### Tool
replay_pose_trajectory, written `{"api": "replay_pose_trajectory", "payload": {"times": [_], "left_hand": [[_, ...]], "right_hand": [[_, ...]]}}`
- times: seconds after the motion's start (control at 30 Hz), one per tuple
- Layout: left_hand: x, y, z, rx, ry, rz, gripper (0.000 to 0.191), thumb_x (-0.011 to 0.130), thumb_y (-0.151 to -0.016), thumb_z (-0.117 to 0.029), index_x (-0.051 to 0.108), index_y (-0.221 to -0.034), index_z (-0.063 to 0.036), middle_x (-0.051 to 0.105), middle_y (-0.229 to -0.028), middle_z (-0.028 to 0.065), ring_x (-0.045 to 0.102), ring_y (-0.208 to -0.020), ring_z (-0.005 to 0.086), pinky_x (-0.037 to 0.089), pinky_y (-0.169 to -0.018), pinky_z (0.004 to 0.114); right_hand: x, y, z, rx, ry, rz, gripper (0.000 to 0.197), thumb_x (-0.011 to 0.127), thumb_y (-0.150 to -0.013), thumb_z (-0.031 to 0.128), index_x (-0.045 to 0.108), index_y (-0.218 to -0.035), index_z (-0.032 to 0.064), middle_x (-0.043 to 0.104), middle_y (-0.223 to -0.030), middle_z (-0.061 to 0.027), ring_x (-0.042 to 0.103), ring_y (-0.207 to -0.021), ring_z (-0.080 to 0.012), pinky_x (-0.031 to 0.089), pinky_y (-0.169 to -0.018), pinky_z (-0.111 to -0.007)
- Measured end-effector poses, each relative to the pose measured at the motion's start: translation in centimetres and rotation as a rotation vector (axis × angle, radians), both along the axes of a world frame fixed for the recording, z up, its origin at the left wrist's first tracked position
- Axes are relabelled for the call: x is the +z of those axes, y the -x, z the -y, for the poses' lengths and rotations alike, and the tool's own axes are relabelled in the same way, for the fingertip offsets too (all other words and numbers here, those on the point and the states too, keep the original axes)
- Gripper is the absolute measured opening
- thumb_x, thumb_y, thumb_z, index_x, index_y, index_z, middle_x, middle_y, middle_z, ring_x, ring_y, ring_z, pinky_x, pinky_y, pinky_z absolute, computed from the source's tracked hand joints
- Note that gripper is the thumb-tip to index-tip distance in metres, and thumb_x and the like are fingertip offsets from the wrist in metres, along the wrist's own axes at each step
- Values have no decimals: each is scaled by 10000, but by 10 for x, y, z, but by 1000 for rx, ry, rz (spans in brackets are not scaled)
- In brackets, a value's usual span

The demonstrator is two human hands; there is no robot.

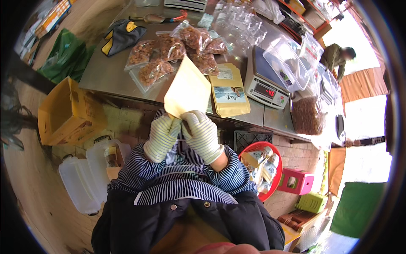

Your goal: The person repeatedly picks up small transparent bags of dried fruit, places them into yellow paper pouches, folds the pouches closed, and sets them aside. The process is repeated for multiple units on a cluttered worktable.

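My left hand [162,136] and my right hand [202,135], both in striped white knit gloves, pinch the near end of a kraft paper pouch [187,89], side by side in front of my chest. The pouch tilts up over the table edge. Just right of it lies a stack of similar pouches [230,106] with a picture on the front. Beyond it, several clear zip bags of brown dried pieces [171,47] are heaped on the metal table [104,73]. A digital scale [266,79] stands to the right, with a clear plastic tub [287,68] on its platform.
Clear plastic jars [239,25] and a grey-yellow cloth [123,35] are at the back. On the floor are a cardboard box [71,116], translucent bins [79,184], a red basin [278,171] of filled pouches and a pink stool [296,181]. Another person [336,58] bends at the far right.
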State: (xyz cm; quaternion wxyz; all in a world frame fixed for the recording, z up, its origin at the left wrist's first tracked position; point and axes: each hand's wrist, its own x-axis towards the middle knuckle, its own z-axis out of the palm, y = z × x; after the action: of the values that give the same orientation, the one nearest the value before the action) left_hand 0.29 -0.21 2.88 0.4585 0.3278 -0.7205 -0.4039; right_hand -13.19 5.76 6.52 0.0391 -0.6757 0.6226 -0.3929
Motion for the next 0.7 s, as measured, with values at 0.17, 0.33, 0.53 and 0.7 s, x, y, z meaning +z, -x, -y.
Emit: {"api": "replay_pose_trajectory", "payload": {"times": [0.17,0.33,0.53,0.7], "left_hand": [[4,-1,2,56,143,222,147,627,-906,-77,656,-805,25,646,-734,213,627,-626,374,504,-560,418],[0,11,4,54,143,97,131,633,-913,-77,672,-850,31,654,-750,217,634,-621,370,511,-571,408],[-7,17,10,89,223,445,78,626,-889,-37,668,-878,28,627,-727,213,609,-618,357,488,-583,407],[-38,11,42,-4,363,370,292,615,-946,-193,625,-1136,29,708,-881,211,705,-774,314,558,-691,386]], "right_hand": [[-8,1,5,-45,17,-148,242,698,-781,137,630,-1007,83,641,-955,-102,654,-824,-316,554,-689,-407],[-24,6,17,-117,-13,-134,205,689,-801,129,598,-974,67,617,-899,-111,655,-778,-305,545,-624,-402],[-47,31,41,-286,49,238,145,645,-835,94,602,-958,32,641,-903,-181,646,-764,-373,548,-667,-423],[-17,10,25,-56,66,106,189,611,-863,103,610,-1037,29,652,-921,-154,659,-752,-337,563,-683,-411]]}}
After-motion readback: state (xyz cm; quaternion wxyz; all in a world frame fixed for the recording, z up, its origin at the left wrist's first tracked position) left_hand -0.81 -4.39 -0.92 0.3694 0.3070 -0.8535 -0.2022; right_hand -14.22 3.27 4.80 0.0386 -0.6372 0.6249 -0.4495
